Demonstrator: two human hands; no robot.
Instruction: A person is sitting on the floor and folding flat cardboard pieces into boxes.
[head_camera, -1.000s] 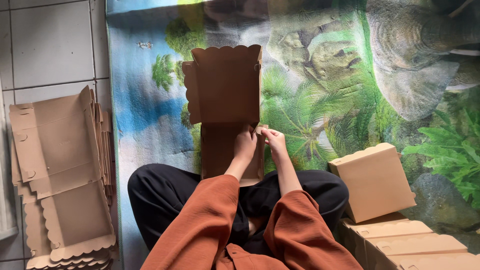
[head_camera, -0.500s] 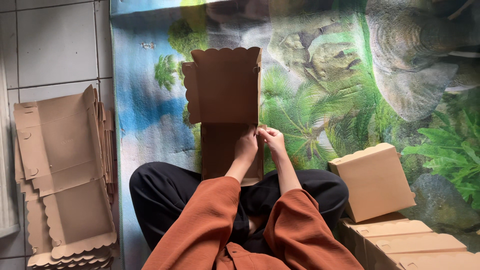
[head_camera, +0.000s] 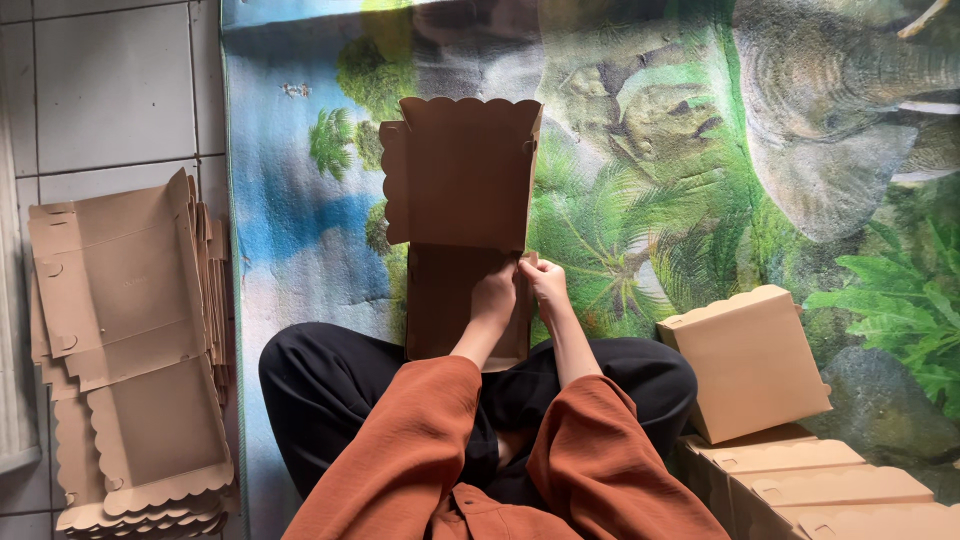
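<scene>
A brown cardboard box blank (head_camera: 460, 190) with scalloped edges lies unfolded in front of my crossed legs on a printed jungle mat (head_camera: 650, 170). My left hand (head_camera: 494, 298) presses on the lower panel near its right edge. My right hand (head_camera: 545, 285) pinches that same right edge flap, fingertips touching the left hand. Both arms wear rust-orange sleeves.
A stack of flat scalloped cardboard blanks (head_camera: 130, 350) lies on the tiled floor (head_camera: 100, 90) at the left. A folded, closed box (head_camera: 750, 360) stands at the right, with more finished boxes (head_camera: 830, 490) at the lower right corner.
My hands stay at the right edge of the lower panel, with small finger shifts only. The view drifted slightly.
</scene>
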